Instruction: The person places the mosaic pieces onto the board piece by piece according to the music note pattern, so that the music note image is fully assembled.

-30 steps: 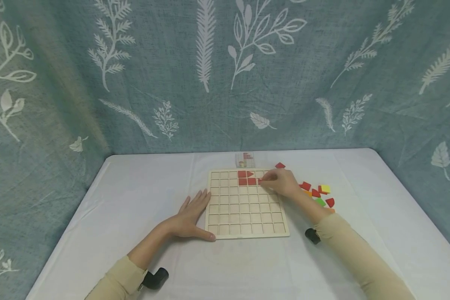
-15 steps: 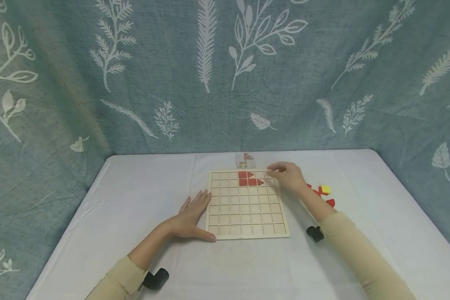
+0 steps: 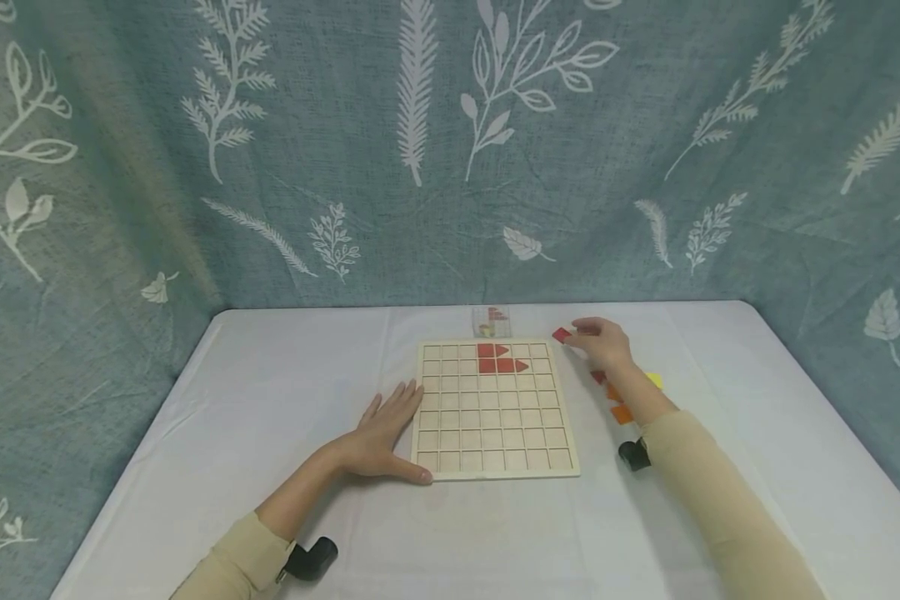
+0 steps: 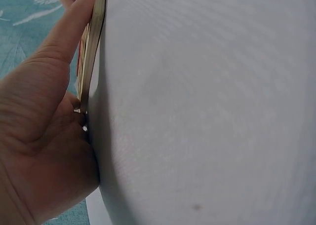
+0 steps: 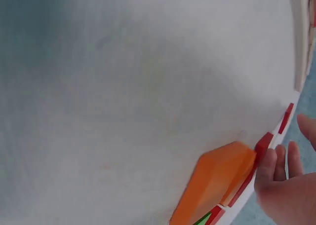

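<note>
A wooden grid board (image 3: 495,425) lies mid-table. Red squares and two pointed red pieces (image 3: 521,366) fill cells in its two back rows. My left hand (image 3: 382,433) is spread flat beside the board, fingertips at its left edge and thumb at the near left corner; the left wrist view shows the thumb along the board's side (image 4: 93,47). My right hand (image 3: 606,343) is off the board's far right corner, thumb and fingers apart around nothing. Its fingertips reach beside a lone red piece (image 3: 562,335) on the cloth.
Under and beside the right forearm lie loose pieces: orange (image 3: 621,413), dark red (image 3: 598,377) and yellow (image 3: 655,380). Behind the board is a small clear card (image 3: 491,321) with a coloured pattern. A patterned curtain (image 3: 450,208) hangs behind the table.
My right hand has let go of a pointed red piece in the second row, then moved right, off the board, to the lone red piece. My left hand has stayed put.
</note>
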Demonstrator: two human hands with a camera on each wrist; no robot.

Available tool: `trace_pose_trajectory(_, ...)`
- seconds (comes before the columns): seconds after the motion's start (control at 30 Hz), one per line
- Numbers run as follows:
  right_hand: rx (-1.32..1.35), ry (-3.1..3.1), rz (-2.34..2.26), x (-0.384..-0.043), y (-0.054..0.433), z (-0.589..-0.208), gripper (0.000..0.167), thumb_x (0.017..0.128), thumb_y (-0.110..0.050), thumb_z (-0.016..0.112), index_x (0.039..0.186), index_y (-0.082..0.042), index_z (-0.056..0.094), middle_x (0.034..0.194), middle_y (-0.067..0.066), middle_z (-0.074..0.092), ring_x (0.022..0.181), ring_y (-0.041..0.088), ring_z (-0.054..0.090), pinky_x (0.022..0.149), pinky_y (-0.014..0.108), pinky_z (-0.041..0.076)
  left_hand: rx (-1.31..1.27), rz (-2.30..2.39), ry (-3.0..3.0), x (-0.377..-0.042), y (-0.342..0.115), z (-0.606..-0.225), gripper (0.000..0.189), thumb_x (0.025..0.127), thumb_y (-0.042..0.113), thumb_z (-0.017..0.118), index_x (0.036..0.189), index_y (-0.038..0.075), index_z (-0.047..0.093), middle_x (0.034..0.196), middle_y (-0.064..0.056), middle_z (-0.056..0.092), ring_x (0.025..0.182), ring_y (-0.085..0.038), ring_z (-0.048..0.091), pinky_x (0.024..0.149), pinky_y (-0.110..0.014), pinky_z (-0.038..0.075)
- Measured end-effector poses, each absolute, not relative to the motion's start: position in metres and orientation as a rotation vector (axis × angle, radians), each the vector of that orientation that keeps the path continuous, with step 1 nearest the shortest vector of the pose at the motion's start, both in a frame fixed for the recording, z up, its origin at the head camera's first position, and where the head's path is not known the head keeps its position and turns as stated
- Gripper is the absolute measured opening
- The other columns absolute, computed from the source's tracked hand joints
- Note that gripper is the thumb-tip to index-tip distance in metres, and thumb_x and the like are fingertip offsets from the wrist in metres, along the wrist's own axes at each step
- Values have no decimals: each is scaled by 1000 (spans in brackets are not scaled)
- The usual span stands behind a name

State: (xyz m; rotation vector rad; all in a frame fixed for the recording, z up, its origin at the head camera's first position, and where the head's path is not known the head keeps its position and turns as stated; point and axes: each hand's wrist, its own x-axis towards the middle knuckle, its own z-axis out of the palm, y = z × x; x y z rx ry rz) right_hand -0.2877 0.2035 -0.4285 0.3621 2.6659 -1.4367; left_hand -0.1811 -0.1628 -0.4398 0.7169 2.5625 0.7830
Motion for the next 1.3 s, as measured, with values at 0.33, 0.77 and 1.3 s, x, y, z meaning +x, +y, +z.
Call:
trace_pose_trajectory(0.33, 294, 2800, -1277, -296, 199, -436, 43, 89, -14, 68, 128, 3, 59, 126, 23, 61, 120, 37, 52, 100, 46, 44, 688, 770, 2559, -181, -162, -439, 127, 69, 56, 82, 155, -2, 8, 162, -20, 3, 149, -32, -5, 117, -53, -7)
trace_pose_trajectory(0.77, 274, 2681, -1470, -284, 191, -429, 48, 87, -33, 74, 126, -6, 63, 125, 16, 63, 116, 31, 57, 97, 45, 48, 687, 736, 2580, -182, -163, -445, 128, 68, 59, 81, 155, 0, 8, 162, -17, 2, 149, -30, -5, 117, -51, -8)
trace_pose_trajectory(1.3, -274, 2659, -1262, -246, 134, -429, 27, 82, -28, 79, 105, -15, 74, 102, -1, 70, 95, 18, 61, 83, 36, 52, 710, 748, 2570, -182, -164, -443, 127, 69, 58, 80, 155, -2, 7, 162, -20, 1, 149, -33, -5, 117, -53, -9)
